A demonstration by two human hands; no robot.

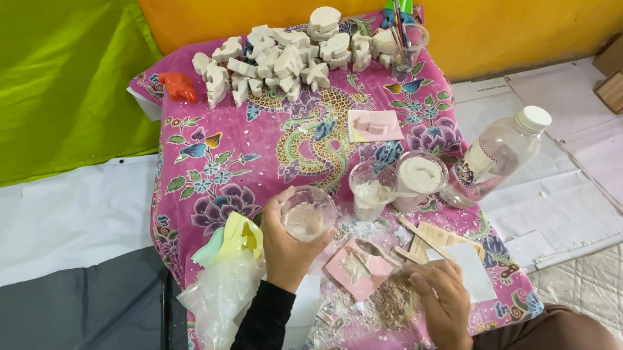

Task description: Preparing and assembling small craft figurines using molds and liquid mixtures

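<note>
Behind a small table draped in a pink floral cloth [248, 150], a green sheet and a yellow-orange wall are seen, with white and grey sheeting spread on the floor.

From the head view, the left hand [288, 246] is raised over the near half of the table, its black-sleeved forearm rising from the bottom edge. The fingers are curled around a clear plastic cup [306, 212], which is held upright just above the cloth and contains a pale, wet-looking mix. The right hand [439, 296] is lowered to the near right part of the table, palm down, with fingers bent together over a heap of brownish-white crumbs [394, 305]; whether anything is pinched in them cannot be told.

Between the two hands, a pink mould [357, 269] dusted with white powder is laid flat, with a metal spoon [374, 251] resting just beside it. Wooden sticks [428, 236] are laid next to the right hand. Two more clear cups [372, 188] of white powder are set just beyond, and a clear bottle with a white cap [500, 153] is lying tilted at the right edge. A crumpled plastic bag [220, 298] hangs off the left edge. At the far end, many white plaster figures [281, 60] are piled, with an orange figure [178, 86] to their left and a cup of brushes [405, 36] to their right.
</note>
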